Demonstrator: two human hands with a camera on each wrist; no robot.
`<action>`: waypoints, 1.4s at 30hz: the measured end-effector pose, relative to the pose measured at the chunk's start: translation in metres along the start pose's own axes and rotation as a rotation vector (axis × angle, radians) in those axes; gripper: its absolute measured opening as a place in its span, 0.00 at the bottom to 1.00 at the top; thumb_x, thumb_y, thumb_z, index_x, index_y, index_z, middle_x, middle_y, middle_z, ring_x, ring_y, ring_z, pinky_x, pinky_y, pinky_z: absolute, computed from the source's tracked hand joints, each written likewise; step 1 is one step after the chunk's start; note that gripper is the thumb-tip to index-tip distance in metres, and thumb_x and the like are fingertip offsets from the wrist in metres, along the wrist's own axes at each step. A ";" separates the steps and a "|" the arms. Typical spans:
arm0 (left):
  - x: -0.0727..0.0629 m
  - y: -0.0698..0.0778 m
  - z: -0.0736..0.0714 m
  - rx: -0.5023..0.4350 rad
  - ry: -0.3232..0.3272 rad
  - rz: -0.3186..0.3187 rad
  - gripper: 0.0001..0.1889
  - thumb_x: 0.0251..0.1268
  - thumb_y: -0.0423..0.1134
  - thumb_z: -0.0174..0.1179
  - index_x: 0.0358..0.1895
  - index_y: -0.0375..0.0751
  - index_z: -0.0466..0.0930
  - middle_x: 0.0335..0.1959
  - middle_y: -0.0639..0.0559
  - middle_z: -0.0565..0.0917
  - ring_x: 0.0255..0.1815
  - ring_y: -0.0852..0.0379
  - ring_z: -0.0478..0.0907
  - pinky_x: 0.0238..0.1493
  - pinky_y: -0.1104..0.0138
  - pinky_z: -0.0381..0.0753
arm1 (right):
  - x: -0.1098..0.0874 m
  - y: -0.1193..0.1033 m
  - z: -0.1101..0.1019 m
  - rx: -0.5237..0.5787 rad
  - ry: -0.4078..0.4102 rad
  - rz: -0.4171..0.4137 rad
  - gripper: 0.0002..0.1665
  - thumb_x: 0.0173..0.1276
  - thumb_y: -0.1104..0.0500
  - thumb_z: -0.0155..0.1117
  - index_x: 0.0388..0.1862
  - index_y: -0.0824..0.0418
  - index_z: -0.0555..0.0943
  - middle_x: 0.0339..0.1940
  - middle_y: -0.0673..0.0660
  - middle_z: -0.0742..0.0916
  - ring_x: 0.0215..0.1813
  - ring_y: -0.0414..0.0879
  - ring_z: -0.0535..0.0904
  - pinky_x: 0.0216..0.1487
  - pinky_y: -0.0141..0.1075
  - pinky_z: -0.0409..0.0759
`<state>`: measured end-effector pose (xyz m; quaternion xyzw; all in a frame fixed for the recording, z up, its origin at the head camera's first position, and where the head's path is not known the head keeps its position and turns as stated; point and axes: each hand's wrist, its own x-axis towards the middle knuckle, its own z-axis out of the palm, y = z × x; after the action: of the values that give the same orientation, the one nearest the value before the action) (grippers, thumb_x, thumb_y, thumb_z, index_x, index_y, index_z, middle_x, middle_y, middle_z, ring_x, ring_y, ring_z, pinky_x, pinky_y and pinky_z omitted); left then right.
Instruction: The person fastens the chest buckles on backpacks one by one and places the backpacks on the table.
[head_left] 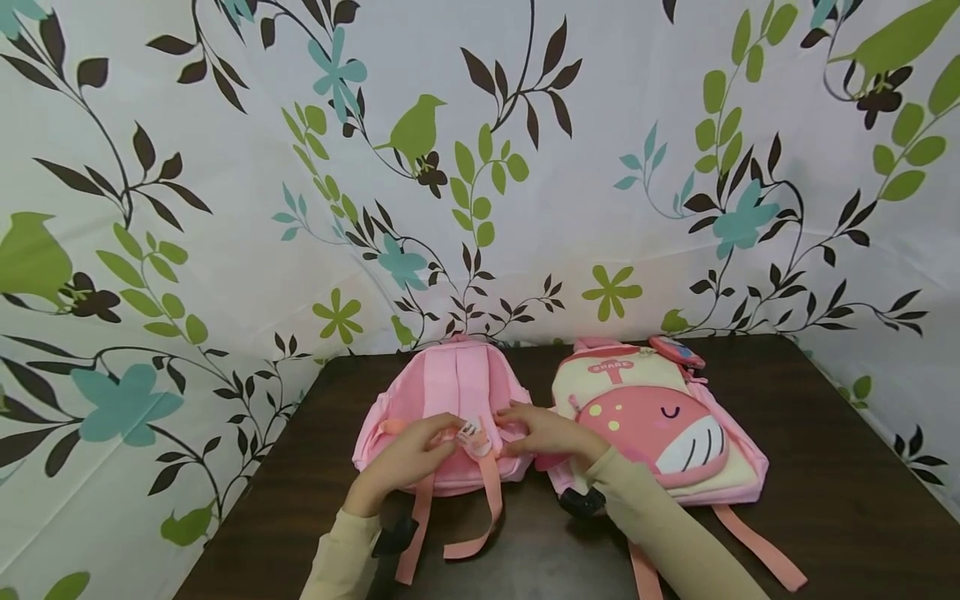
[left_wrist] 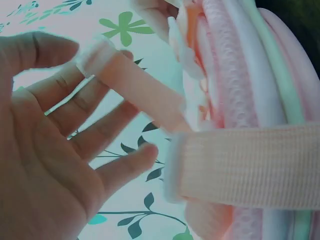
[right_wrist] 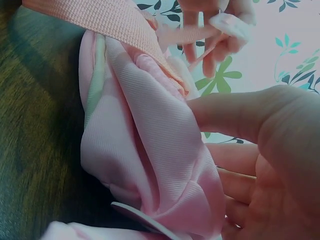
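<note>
A pink backpack (head_left: 457,375) lies on the table with its straps facing up. My left hand (head_left: 412,454) pinches a pale plastic buckle (left_wrist: 95,55) on a peach webbing strap (left_wrist: 145,92) between thumb and forefinger; the other fingers are spread loosely. On the bag's right side, my right hand (head_left: 551,431) grips the pink fabric (right_wrist: 160,115), thumb at its near edge and the fingers reaching behind it. Its fingertips are partly hidden by the fabric in the right wrist view. A loose strap end (head_left: 468,550) curls on the table below the bag.
A second backpack (head_left: 585,371), cream and pink with a whale front pocket (head_left: 652,429), lies just right, under my right forearm. Its straps trail toward the front. The dark wooden table (head_left: 277,500) meets a leaf-patterned cloth (head_left: 247,250) behind and at the sides.
</note>
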<state>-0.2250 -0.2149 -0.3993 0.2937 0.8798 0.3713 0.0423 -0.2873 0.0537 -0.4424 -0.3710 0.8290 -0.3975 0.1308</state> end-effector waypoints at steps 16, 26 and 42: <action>0.003 -0.013 0.012 0.034 0.001 -0.053 0.17 0.66 0.44 0.68 0.57 0.46 0.83 0.51 0.55 0.84 0.54 0.51 0.79 0.60 0.50 0.78 | -0.002 0.000 0.003 0.042 -0.019 0.027 0.34 0.66 0.55 0.71 0.69 0.66 0.75 0.73 0.65 0.72 0.78 0.65 0.57 0.72 0.61 0.61; 0.013 -0.018 0.030 0.153 0.081 -0.066 0.20 0.69 0.48 0.65 0.60 0.44 0.82 0.52 0.52 0.83 0.52 0.53 0.80 0.56 0.56 0.81 | -0.002 -0.002 0.004 -0.006 -0.004 -0.011 0.34 0.67 0.53 0.70 0.67 0.68 0.76 0.72 0.67 0.73 0.77 0.67 0.58 0.71 0.63 0.61; 0.017 -0.014 0.032 0.236 0.152 -0.030 0.07 0.65 0.42 0.69 0.44 0.48 0.88 0.39 0.58 0.81 0.41 0.57 0.78 0.46 0.64 0.81 | -0.003 -0.001 0.001 -0.019 -0.013 -0.003 0.35 0.68 0.52 0.69 0.69 0.67 0.75 0.73 0.68 0.72 0.77 0.68 0.58 0.71 0.64 0.60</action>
<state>-0.2361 -0.1935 -0.4296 0.2546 0.9223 0.2856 -0.0536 -0.2843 0.0550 -0.4421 -0.3759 0.8313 -0.3875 0.1322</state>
